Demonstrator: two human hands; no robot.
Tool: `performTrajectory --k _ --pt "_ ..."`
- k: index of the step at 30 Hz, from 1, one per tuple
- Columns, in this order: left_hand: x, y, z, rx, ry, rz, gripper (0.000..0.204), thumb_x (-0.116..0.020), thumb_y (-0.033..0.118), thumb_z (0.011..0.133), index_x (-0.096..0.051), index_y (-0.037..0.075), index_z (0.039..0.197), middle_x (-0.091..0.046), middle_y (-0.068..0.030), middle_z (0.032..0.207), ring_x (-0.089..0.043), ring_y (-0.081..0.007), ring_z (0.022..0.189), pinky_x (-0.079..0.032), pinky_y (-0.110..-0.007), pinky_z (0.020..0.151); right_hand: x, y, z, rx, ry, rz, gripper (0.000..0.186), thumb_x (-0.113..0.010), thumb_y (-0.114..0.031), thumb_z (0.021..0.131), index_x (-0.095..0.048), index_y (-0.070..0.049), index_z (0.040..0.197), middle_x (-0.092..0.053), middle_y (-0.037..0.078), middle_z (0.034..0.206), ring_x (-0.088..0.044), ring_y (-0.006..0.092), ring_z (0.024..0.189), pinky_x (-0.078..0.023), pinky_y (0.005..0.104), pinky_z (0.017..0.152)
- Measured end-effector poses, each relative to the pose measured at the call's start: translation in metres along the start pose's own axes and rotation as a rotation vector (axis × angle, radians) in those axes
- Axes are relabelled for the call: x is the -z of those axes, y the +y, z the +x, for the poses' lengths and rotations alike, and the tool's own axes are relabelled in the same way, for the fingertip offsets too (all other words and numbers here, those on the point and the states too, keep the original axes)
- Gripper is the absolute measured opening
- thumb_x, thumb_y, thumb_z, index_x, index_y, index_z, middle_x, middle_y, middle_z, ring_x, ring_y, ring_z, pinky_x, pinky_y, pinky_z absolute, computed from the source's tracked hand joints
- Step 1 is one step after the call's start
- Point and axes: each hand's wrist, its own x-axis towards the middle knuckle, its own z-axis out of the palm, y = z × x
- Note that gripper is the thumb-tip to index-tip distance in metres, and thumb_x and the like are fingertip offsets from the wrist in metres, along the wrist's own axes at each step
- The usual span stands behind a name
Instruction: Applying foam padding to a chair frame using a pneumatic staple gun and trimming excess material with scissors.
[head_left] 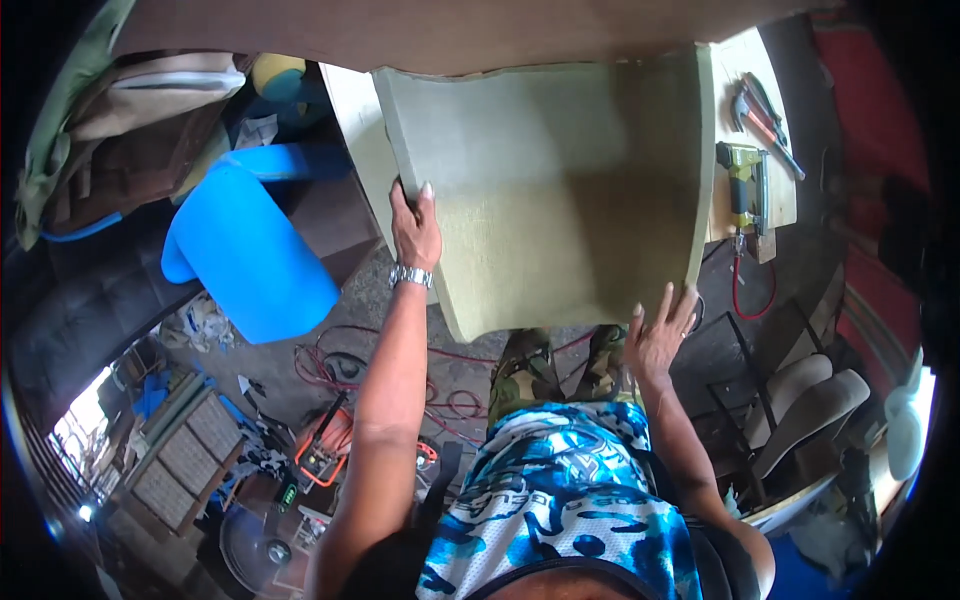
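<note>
A pale olive, shallow tray-like panel (550,250) with raised side edges lies in front of me, its near end reaching past the table (738,60). It looks like a foam-covered seat or backrest. My left hand (416,235) grips its left edge, thumb on the inner side and fingers round the outside. At the near right corner, my right hand (658,335) has its fingers spread, the tips close to or touching the edge. Brown sheet material (450,30) spans the panel's far edge; how they join cannot be made out.
On the table's right part are a hammer (770,130) and a staple gun (740,190) with a red hose (740,295). Blue foam (250,255) stands at left beside a dark sofa (70,320). Red hose, an orange machine (325,440) and scraps litter the floor. Grey cushions (815,415) lie right.
</note>
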Motion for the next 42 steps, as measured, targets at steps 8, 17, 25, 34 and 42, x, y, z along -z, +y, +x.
performTrajectory --k 8,17,25,34,42 --pt "-0.003 0.000 0.042 0.001 -0.020 -0.184 0.043 -0.054 0.038 0.110 -0.057 -0.003 0.118 -0.062 -0.0096 0.094 -0.054 -0.0192 0.085 -0.047 -0.036 0.078 -0.076 -0.147 0.002 0.468 -0.490 0.512 0.079 -0.054 -0.045 0.101 -0.032 0.005 0.159 -0.030 0.025 0.167 -0.025 0.0420 0.157 -0.016 0.0559 0.128" --pt "-0.001 0.007 0.036 0.005 -0.042 -0.162 0.050 -0.047 0.039 0.111 -0.055 -0.009 0.124 -0.064 -0.0172 0.098 -0.055 -0.0237 0.087 -0.046 -0.040 0.081 -0.172 -0.233 0.104 0.536 -0.246 0.534 0.084 -0.035 -0.059 0.104 -0.027 0.000 0.163 -0.026 0.020 0.171 -0.023 0.0359 0.159 -0.006 0.0591 0.129" --pt "-0.004 0.016 0.036 0.023 -0.065 -0.192 0.055 -0.046 0.038 0.111 -0.051 -0.011 0.136 -0.067 -0.0255 0.120 -0.063 -0.0302 0.105 -0.048 -0.043 0.091 -0.159 -0.274 0.206 0.444 -0.153 0.567 0.075 -0.032 -0.052 0.106 -0.028 -0.004 0.164 -0.027 0.015 0.172 -0.022 0.0320 0.160 -0.006 0.0594 0.129" --pt "-0.005 0.017 0.034 0.056 -0.041 -0.160 0.059 -0.051 0.036 0.111 -0.045 -0.014 0.142 -0.063 -0.0297 0.127 -0.064 -0.0323 0.107 -0.049 -0.042 0.094 -0.150 -0.294 0.278 0.406 -0.062 0.566 0.068 -0.027 -0.044 0.109 -0.028 -0.004 0.164 -0.025 0.014 0.173 -0.021 0.0327 0.160 -0.009 0.0593 0.129" --pt "-0.031 0.044 0.005 -0.679 0.070 0.523 0.059 -0.061 0.025 0.103 -0.043 -0.003 0.151 -0.043 -0.0264 0.159 -0.038 -0.0465 0.149 -0.029 -0.060 0.121 -0.119 -0.188 0.241 0.485 0.067 0.296 0.069 -0.044 -0.047 0.106 -0.038 -0.005 0.160 -0.033 0.018 0.168 -0.026 0.0338 0.159 -0.014 0.0629 0.126"
